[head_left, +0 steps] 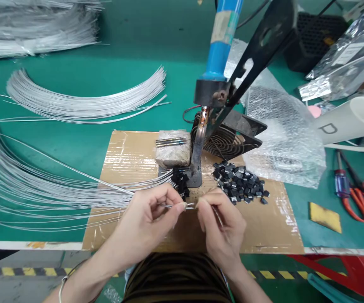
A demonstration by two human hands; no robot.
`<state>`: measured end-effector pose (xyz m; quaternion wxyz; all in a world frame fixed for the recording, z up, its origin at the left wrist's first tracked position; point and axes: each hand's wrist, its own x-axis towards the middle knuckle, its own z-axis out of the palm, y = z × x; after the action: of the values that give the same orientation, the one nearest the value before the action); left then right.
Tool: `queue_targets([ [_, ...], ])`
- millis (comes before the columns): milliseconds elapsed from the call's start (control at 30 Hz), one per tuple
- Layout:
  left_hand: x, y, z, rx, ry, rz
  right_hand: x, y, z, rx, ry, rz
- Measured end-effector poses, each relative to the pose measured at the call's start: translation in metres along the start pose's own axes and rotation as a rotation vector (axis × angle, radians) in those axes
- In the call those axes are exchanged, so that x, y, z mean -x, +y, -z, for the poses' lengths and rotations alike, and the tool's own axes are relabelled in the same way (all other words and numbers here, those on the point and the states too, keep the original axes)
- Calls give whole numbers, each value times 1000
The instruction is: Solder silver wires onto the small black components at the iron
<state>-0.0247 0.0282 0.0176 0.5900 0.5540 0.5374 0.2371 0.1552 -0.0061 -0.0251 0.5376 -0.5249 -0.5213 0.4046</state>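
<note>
My left hand pinches the end of a thin silver wire over the taped cardboard sheet. My right hand is closed too, holding thin tweezers whose tip meets the wire end at a small metal piece between both hands. Just beyond the hands stands a soldering iron with a blue handle in a black stand. Right of it lies a pile of small black components. More black parts sit at the ends of a wire bundle.
More bundles of silver wires fan across the green bench at left. A sponge block, a small fan, bubble wrap, red-handled scissors, a screwdriver and a yellow pad lie nearby. Silver bags sit far right.
</note>
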Motion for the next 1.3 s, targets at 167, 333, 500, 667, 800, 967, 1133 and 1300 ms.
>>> queue_targets([
  [167,-3,3,1,68,73,17,0,3,3,-339,164,-281],
  [333,-4,2,1,13,112,0,3,0,-1,-494,-11,-339],
  [500,-3,2,-1,40,117,-13,3,-7,-9,-516,-75,-382],
  [667,-2,4,-5,16,130,-46,2,-7,-11,-590,-69,-428],
  [800,2,1,-6,-50,137,-28,2,-5,-12,-631,-64,-458],
  [967,3,-1,-6,-47,142,-53,2,-5,-10,-672,-73,-474],
  [1133,5,6,-11,-8,209,-60,1,-4,-8,-710,-102,-509],
  [1300,5,8,-11,-4,209,-60,-3,-4,-7,-787,-128,-598],
])
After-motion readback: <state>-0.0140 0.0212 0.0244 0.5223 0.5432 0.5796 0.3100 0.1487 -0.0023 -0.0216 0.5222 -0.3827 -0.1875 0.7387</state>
